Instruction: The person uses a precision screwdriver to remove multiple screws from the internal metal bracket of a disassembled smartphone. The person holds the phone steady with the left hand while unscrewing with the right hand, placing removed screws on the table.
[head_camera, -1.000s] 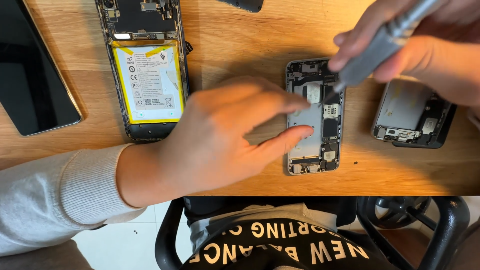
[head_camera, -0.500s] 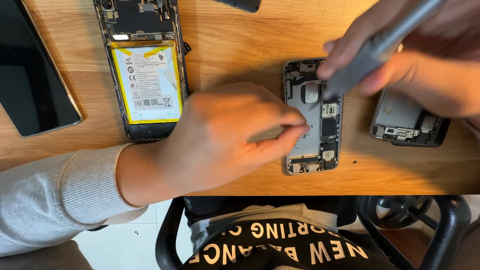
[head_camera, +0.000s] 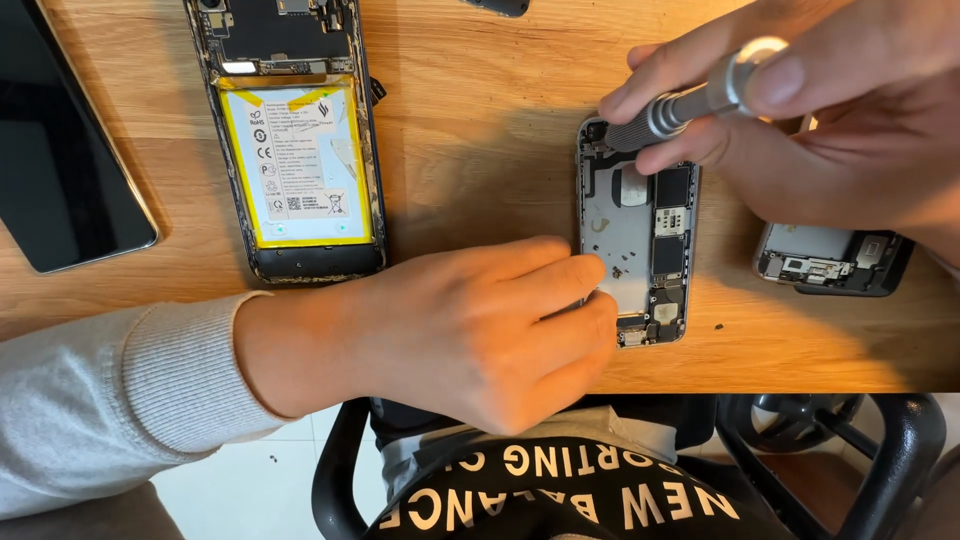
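Right grip (head_camera: 800, 120) holds screwdriver (head_camera: 690, 100) over opened phone (head_camera: 640, 240).

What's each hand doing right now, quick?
Left hand: holds nothing, fingers pressing on the small opened phone.
Right hand: closed around the screwdriver.

warm light falls on a wooden table (head_camera: 470, 110), with a black chair frame (head_camera: 900, 450) over pale floor (head_camera: 250, 480).

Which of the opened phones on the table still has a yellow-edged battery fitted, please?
The large opened phone at the upper left; the small one under both hands shows none.
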